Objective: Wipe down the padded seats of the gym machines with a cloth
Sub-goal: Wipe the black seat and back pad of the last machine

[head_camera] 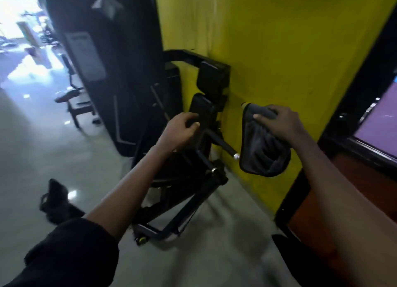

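**Step in hand.** Judged from the hand positions, the wipe stroke is not under way: the cloth is off the padding, and this reads as the approach to a pad.

**Layout, left to right.**
- A bench (68, 94) stands well apart, across the floor (43, 157).
- The machine (103, 50) is black and stands against the wall (279, 39).
- The left hand (182, 128) has its fingers curled round the upper end of a black bar (221, 143), as far as the view shows. This hand carries no cloth.
- The lower pad (200, 108) sits just beside the left hand. The upper pad (211, 78) is directly above it.
- The cloth (264, 151) hangs in front of the wall, to the right of both pads and apart from them.
- The right hand (281, 123) grips the top edge of the cloth, thumb and fingers closed over the fold.

**Next move.** The cloth must travel leftward, past the chrome tip of the bar, and be laid flat on the lower pad. The left hand appears placed to steady the machine during that stroke.

**Cloth condition.** Dark grey, soft, draped in loose vertical folds with a rounded lower edge. Motion blur hides whether it is damp or soiled. A small yellow-tipped part shows at its upper left corner; whether the cloth rests on it cannot be determined.
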A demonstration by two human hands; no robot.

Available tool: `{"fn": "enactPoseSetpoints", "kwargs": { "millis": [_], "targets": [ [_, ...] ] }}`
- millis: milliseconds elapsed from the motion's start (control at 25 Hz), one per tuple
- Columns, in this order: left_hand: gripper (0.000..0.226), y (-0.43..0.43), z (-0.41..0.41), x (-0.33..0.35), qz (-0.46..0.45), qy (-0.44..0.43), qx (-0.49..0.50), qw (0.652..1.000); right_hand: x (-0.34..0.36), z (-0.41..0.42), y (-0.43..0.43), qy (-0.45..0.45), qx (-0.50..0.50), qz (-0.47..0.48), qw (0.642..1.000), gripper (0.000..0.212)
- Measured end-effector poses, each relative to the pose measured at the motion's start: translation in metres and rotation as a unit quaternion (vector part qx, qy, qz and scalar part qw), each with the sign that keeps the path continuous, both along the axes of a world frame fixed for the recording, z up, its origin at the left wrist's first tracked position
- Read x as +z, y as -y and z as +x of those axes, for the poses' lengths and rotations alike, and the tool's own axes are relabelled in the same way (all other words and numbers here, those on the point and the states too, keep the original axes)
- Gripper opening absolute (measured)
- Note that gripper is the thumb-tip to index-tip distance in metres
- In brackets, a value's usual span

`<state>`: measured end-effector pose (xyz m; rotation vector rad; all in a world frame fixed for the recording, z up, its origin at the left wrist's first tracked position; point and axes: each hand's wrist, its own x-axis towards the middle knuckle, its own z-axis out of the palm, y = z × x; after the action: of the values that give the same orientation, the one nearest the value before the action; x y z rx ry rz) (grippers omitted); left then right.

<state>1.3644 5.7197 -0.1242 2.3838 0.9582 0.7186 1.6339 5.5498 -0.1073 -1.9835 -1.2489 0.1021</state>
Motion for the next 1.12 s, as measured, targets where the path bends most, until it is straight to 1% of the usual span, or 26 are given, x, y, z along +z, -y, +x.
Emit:
{"fn": "enactPoseSetpoints", "kwargs": {
  "millis": [120, 200, 280, 440, 520, 680, 760, 920, 1120],
  "targets": [
    [0.041, -0.004, -0.052, -0.004, -0.001, 0.000, 0.080, 0.997, -0.002, -0.033, -0.046, -0.014, 0.068, -0.009, 0.998, 0.033],
    [0.040, -0.009, -0.082, -0.004, 0.007, 0.007, 0.136, 0.991, -0.003, -0.052, -0.073, -0.035, 0.111, -0.015, 0.993, 0.028],
    [0.039, -0.017, -0.113, -0.002, 0.015, 0.003, 0.174, 0.985, -0.002, -0.068, -0.100, -0.040, 0.139, -0.015, 0.989, 0.025],
    [0.037, -0.039, -0.166, 0.006, 0.026, -0.004, 0.227, 0.974, 0.000, -0.093, -0.147, -0.023, 0.167, 0.001, 0.986, 0.031],
    [0.037, -0.055, -0.189, 0.005, 0.031, 0.005, 0.235, 0.972, 0.002, -0.110, -0.171, -0.025, 0.181, -0.004, 0.983, 0.030],
    [0.037, -0.098, -0.226, -0.011, 0.030, 0.010, 0.231, 0.973, -0.007, -0.148, -0.223, -0.029, 0.203, -0.014, 0.979, 0.016],
    [0.037, -0.122, -0.239, -0.016, 0.024, 0.006, 0.227, 0.974, -0.011, -0.162, -0.247, -0.026, 0.202, -0.016, 0.979, 0.018],
    [0.036, -0.182, -0.253, -0.031, -0.005, -0.007, 0.213, 0.977, -0.021, -0.179, -0.300, -0.030, 0.172, -0.015, 0.984, 0.030],
    [0.036, -0.247, -0.233, -0.071, -0.058, -0.010, 0.196, 0.979, -0.051, -0.167, -0.370, -0.034, 0.152, -0.036, 0.987, 0.031]
  ]
}}
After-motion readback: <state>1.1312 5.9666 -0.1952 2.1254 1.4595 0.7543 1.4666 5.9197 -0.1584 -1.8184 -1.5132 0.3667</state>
